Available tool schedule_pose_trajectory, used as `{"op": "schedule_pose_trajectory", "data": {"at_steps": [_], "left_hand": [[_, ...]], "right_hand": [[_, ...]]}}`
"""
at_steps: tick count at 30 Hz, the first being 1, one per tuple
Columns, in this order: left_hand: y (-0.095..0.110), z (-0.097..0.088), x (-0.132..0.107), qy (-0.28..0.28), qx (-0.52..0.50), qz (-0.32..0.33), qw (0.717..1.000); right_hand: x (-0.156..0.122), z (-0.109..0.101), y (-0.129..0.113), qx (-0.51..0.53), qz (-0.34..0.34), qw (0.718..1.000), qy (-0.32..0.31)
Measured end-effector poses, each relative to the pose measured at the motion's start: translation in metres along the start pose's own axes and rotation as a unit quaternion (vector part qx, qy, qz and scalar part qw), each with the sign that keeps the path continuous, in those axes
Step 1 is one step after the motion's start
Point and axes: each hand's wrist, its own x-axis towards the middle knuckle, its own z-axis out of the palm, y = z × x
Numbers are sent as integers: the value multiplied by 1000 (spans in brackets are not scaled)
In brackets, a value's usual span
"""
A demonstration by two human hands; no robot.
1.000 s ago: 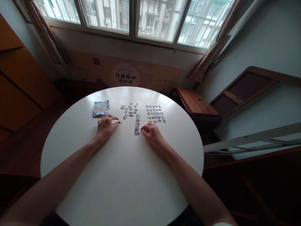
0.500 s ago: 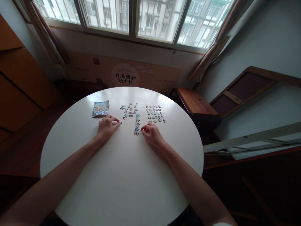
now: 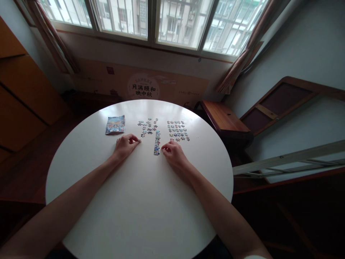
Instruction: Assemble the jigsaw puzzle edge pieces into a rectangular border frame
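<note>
My left hand (image 3: 124,146) is closed in a pinch on a small jigsaw puzzle piece (image 3: 139,140), low over the table. Just right of the joined puzzle strip (image 3: 156,143) rests my right hand (image 3: 173,151), thumb and fingers pressed together; what they hold, if anything, is too small to make out. The strip stands as a narrow upright column of connected pieces. Beyond it lie loose puzzle pieces (image 3: 149,132) in a scattered group. More pieces (image 3: 178,130) are set out in rows past my right hand.
A picture sheet (image 3: 115,125) with a colourful print lies behind my left hand. Everything sits on a round white table (image 3: 140,201). A wooden side table (image 3: 225,115) stands beyond its right edge, and barred windows (image 3: 178,21) line the far wall.
My left hand has shifted slightly to the right, and the piece in its fingers has turned to show more of its face. My right hand has stayed almost still.
</note>
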Motion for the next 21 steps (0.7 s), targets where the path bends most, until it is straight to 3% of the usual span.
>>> {"op": "schedule_pose_trajectory", "data": {"at_steps": [5,11,16,21], "left_hand": [[11,3,-5,-9,-68,57,996],[33,10,-18,-101,-134,146,975],[40,15,-27,-138,-172,144,965],[41,19,-30,-156,-195,148,957]], "right_hand": [[0,0,-3,2,0,1000,5],[-1,1,-17,43,-32,998,22],[-3,3,-22,112,-84,990,2],[-3,6,-19,134,-83,987,-18]]}}
